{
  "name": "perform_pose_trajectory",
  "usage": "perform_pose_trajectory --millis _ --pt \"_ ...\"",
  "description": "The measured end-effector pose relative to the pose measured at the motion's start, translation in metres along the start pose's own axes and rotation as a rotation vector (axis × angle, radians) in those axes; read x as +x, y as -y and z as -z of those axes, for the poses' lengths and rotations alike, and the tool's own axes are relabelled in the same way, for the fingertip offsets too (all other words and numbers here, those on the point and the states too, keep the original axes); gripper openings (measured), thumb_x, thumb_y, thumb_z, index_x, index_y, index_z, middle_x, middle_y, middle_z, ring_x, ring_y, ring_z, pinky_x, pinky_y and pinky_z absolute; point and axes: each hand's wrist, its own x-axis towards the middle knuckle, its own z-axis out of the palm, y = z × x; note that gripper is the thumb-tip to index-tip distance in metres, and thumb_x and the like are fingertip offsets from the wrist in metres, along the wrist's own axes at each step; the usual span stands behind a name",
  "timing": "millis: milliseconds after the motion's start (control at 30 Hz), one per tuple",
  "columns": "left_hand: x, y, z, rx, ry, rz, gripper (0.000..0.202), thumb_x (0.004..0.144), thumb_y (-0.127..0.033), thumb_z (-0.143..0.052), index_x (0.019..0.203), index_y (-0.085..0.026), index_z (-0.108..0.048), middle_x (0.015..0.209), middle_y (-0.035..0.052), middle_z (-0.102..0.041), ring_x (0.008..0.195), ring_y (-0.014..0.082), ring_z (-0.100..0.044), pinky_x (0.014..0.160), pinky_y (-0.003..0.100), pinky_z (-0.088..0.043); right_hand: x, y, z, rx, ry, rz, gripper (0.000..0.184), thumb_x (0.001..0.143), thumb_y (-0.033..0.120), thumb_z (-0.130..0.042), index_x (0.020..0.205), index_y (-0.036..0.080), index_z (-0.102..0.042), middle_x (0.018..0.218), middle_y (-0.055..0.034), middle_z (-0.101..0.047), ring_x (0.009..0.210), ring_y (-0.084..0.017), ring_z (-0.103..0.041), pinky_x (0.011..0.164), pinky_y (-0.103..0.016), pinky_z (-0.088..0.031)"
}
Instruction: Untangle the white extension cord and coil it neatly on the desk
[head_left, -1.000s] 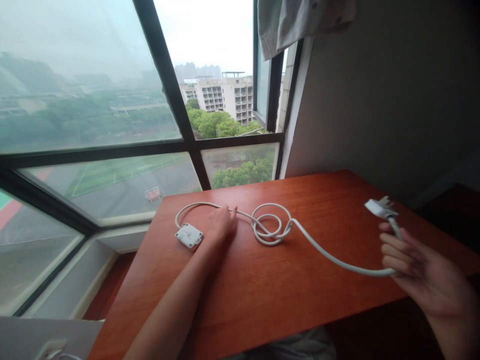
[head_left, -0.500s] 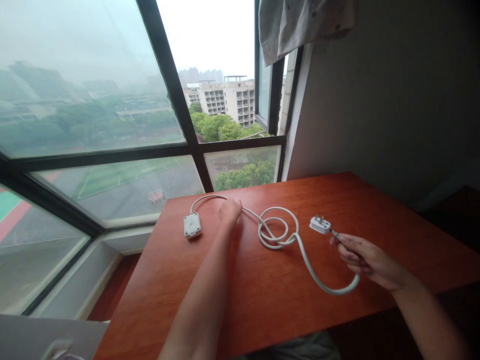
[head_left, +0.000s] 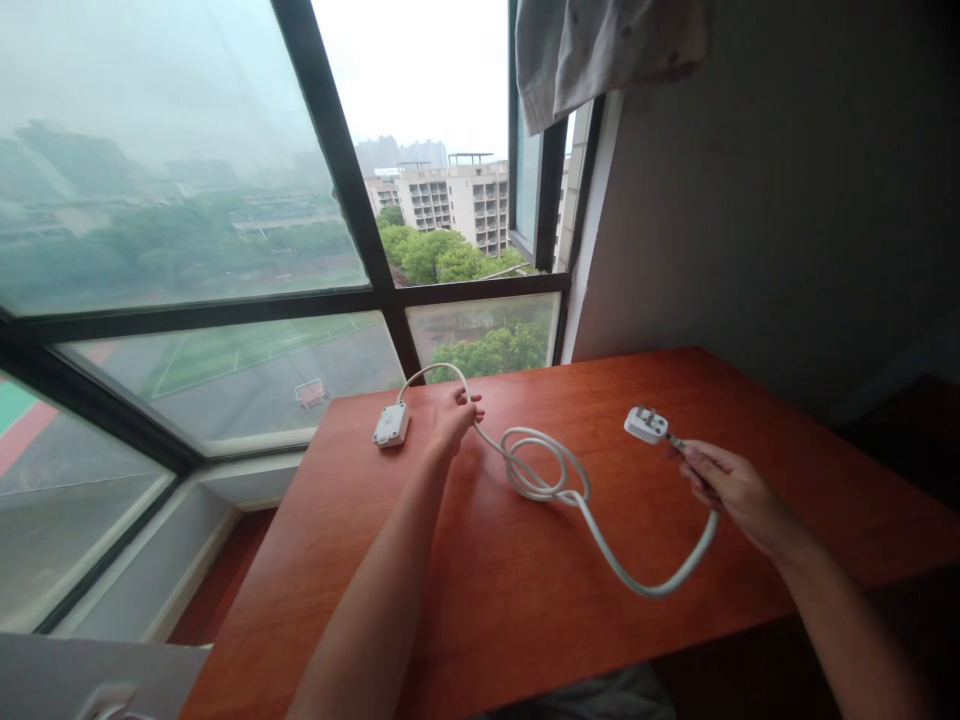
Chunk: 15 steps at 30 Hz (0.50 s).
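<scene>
A white power cable (head_left: 592,525) with a loose coil (head_left: 541,465) lies across a reddish wooden table (head_left: 525,620). My left hand (head_left: 454,417) is closed round the cable near its small white socket box (head_left: 391,425), lifting that stretch off the table. My right hand (head_left: 726,487) pinches the cable just behind the white three-pin plug (head_left: 646,424), which is held above the table with its pins pointing up.
The table stands against a large dark-framed window (head_left: 375,270) on the left and a grey wall (head_left: 750,200) at the back. A pale cloth (head_left: 600,50) hangs above the window corner. Something white (head_left: 105,700) lies at the bottom left.
My right hand swung the plug in from the far right and lower, toward the table's middle. My left hand took hold of the cable and raised it; the socket box slid back toward the window.
</scene>
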Motion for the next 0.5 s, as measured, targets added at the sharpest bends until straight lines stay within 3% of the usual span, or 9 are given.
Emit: perform_pose_trajectory --millis 133,200,333,400,500 --pt "-0.020 0.001 0.028 -0.474 0.122 -0.036 0.043 0.067 -0.012 -0.054 0.110 -0.012 -0.056 0.093 0.0086 -0.064 0.052 0.0056 -0.049 0.050 0.022 -0.046 0.025 0.007 -0.006 -0.101 -0.058 0.131 0.035 0.083 0.055 -0.059 0.084 0.019 -0.060 0.061 0.0028 -0.041 0.048 -0.009 -0.033 0.041 -0.024 -0.022" --pt "-0.032 -0.002 0.039 -0.581 0.135 -0.030 0.042 0.070 -0.019 -0.057 0.111 -0.013 -0.055 0.084 0.0035 -0.061 0.046 0.0037 -0.041 0.042 0.020 -0.038 0.038 0.011 -0.008 -0.092 -0.087 0.175 0.035 0.083 0.054 -0.058 0.081 0.019 -0.059 0.061 0.0029 -0.041 0.047 -0.008 -0.031 0.041 -0.024 -0.020" --pt "-0.053 -0.012 0.046 -0.517 0.219 -0.028 0.045 0.078 -0.040 -0.058 0.115 -0.013 -0.055 0.069 -0.0017 -0.053 0.043 0.0035 -0.034 0.037 0.017 -0.030 0.058 0.025 -0.017 -0.045 -0.118 0.242 0.033 0.083 0.053 -0.058 0.084 0.020 -0.060 0.060 0.0035 -0.040 0.046 -0.008 -0.030 0.040 -0.024 -0.018" --pt "-0.057 -0.015 0.043 -0.433 0.258 -0.037 0.044 0.079 -0.042 -0.058 0.113 -0.013 -0.057 0.065 -0.0028 -0.049 0.043 0.0042 -0.035 0.036 0.016 -0.028 0.066 0.036 -0.025 -0.039 -0.129 0.278 0.035 0.083 0.053 -0.057 0.089 0.019 -0.062 0.060 0.0035 -0.039 0.045 -0.007 -0.029 0.039 -0.024 -0.018" --pt "-0.052 -0.009 0.034 -0.332 0.225 -0.080 0.039 0.081 -0.040 -0.055 0.110 -0.013 -0.059 0.061 -0.0039 -0.046 0.043 0.0050 -0.036 0.037 0.016 -0.026 0.080 0.051 -0.038 -0.058 -0.134 0.325 0.037 0.082 0.054 -0.058 0.091 0.018 -0.064 0.058 0.0034 -0.040 0.044 -0.008 -0.030 0.039 -0.024 -0.019"
